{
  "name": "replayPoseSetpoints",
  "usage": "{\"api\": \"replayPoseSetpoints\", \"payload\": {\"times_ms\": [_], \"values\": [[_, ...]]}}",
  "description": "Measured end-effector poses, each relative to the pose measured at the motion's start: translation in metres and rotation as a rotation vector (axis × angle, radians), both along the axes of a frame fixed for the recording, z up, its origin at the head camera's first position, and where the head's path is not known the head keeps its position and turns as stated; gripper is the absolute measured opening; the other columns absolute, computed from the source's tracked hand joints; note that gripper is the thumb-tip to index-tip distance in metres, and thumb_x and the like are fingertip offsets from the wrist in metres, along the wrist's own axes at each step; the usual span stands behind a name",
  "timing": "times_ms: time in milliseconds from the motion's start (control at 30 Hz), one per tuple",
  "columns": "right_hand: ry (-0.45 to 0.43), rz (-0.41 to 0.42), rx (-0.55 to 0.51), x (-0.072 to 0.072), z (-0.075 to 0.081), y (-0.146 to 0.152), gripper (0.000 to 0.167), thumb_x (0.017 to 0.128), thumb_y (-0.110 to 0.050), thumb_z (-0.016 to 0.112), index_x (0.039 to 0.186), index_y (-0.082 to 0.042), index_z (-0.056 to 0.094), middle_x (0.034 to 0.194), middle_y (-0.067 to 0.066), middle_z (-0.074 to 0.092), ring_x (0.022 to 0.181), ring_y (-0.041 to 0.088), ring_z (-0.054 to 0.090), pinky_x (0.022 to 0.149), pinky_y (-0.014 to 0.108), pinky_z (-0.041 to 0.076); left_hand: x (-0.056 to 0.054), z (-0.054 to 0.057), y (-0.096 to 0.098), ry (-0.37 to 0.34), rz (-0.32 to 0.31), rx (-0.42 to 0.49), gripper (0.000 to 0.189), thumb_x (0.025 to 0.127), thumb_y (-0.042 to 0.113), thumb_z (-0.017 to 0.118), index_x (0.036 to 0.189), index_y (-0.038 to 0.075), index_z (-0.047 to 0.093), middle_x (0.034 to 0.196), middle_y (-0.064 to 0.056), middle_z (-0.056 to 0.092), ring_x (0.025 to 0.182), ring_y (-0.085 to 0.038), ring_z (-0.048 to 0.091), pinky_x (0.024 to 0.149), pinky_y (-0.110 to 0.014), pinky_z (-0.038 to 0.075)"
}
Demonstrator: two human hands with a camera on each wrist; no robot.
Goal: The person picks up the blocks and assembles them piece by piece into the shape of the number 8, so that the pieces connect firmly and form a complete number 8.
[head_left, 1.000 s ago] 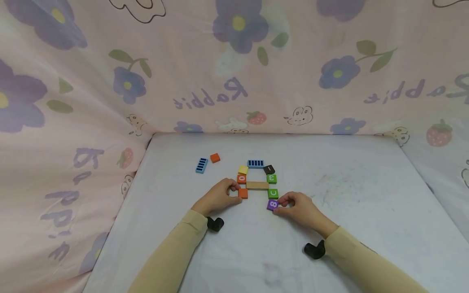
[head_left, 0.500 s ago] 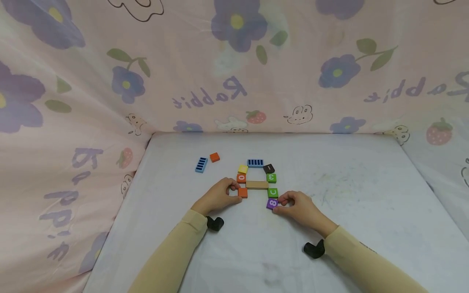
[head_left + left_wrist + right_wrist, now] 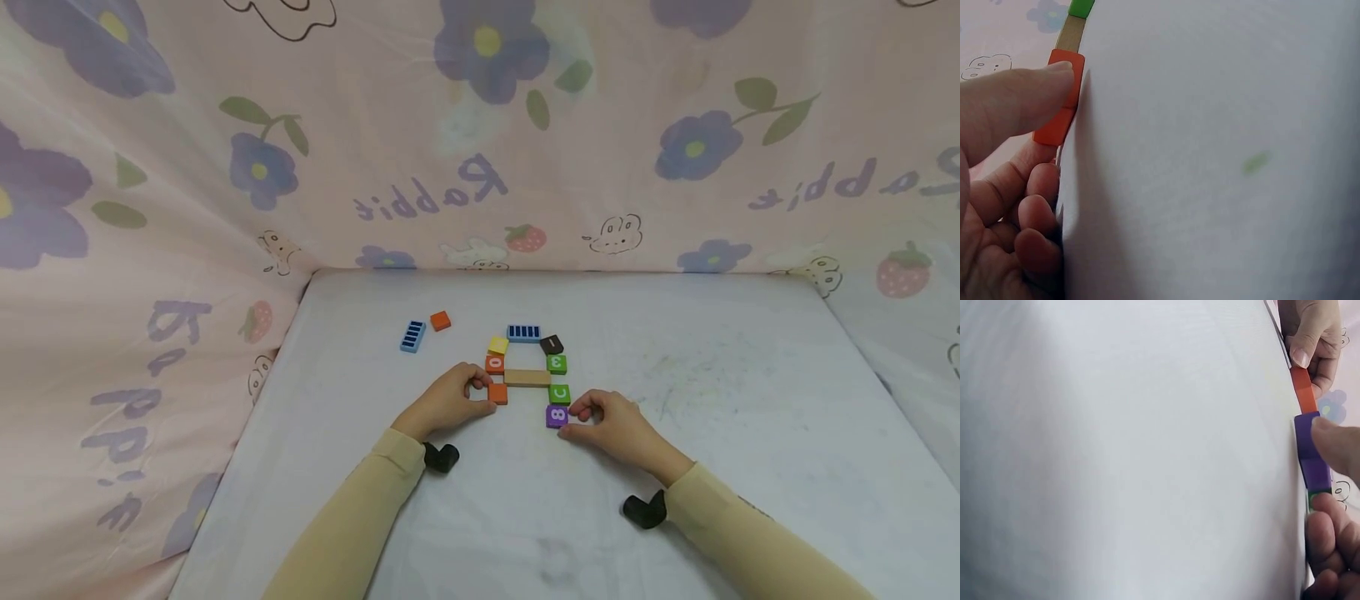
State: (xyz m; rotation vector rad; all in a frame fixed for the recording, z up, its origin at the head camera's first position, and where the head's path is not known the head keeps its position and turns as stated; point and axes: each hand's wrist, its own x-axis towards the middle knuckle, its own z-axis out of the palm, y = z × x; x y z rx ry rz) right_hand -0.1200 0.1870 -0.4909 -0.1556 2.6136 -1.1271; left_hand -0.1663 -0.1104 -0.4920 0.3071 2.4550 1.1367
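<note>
My left hand pinches a plain orange block between thumb and index finger; the left wrist view shows the thumb across the orange block's side. With thumb and index finger at its edges, my right hand holds a purple block marked 8. That block sits squarely below a green block marked C. Between the two columns lies a plain wooden plank. Above it are an orange block marked 0 and a green block marked 3.
A yellow block, a blue striped block and a dark brown block form the far end of the arrangement. Off to the left lie another blue striped block and an orange block. Patterned cloth rises behind the white table.
The purple block has turned slightly in my right fingers, from tilted to square with the green C block. My left hand and its orange block have stayed put.
</note>
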Motion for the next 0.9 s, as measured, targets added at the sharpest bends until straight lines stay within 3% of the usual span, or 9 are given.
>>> {"api": "replayPoseSetpoints", "payload": {"times_ms": [133,300,533,700,800,900], "values": [[0.004,-0.01,-0.019,0.0006,0.0007,-0.0013,0.042,0.072,-0.043,0.084,0.097,-0.015,0.064,0.086,0.0,0.057,0.074,0.018,0.046,0.062,0.03,0.036,-0.0011,-0.0007,-0.0005,-0.008,0.0,0.003,0.036,0.083,0.036,0.077,0.11,0.023,0.059,0.105,0.003,0.053,0.09,-0.019,0.049,0.079,-0.034,0.042],[0.07,0.027,-0.059,0.0014,0.0062,-0.0035,0.039,0.074,-0.037,0.084,0.102,-0.018,0.063,0.086,0.0,0.058,0.076,0.02,0.048,0.063,0.031,0.039,-0.0022,-0.0002,-0.001,-0.007,-0.003,0.003,0.036,0.082,0.036,0.077,0.11,0.023,0.059,0.105,0.003,0.053,0.09,-0.019,0.049,0.078,-0.034,0.042],[0.116,0.062,-0.004,-0.0017,0.009,-0.0062,0.033,0.076,-0.037,0.082,0.102,-0.022,0.068,0.084,-0.006,0.059,0.077,0.019,0.049,0.078,0.041,0.025,-0.0029,-0.0012,-0.0003,-0.012,-0.005,0.003,0.037,0.082,0.036,0.077,0.111,0.023,0.059,0.105,0.004,0.053,0.089,-0.019,0.049,0.077,-0.034,0.042],[0.129,0.057,0.023,-0.0006,0.0074,-0.0068,0.029,0.077,-0.034,0.082,0.099,-0.019,0.068,0.081,-0.006,0.059,0.074,0.018,0.049,0.081,0.044,0.023,-0.0031,-0.0009,-0.0002,-0.005,-0.01,0.002,0.035,0.082,0.036,0.077,0.11,0.023,0.059,0.105,0.003,0.053,0.089,-0.019,0.05,0.078,-0.034,0.043],[0.111,0.043,0.026,0.001,0.0075,-0.0069,0.03,0.077,-0.035,0.082,0.098,-0.019,0.067,0.081,-0.005,0.059,0.072,0.017,0.048,0.08,0.043,0.029,-0.0033,-0.0011,-0.0006,-0.002,-0.011,0.0,0.035,0.083,0.036,0.077,0.11,0.023,0.059,0.104,0.004,0.054,0.089,-0.018,0.05,0.078,-0.034,0.042],[0.08,0.024,0.023,0.0028,0.0076,-0.0063,0.035,0.076,-0.037,0.083,0.099,-0.018,0.066,0.083,-0.004,0.058,0.072,0.017,0.047,0.071,0.036,0.036,-0.0032,-0.0018,-0.0009,0.003,-0.013,0.002,0.035,0.083,0.035,0.077,0.11,0.022,0.059,0.104,0.004,0.053,0.089,-0.018,0.049,0.078,-0.034,0.042]]}}
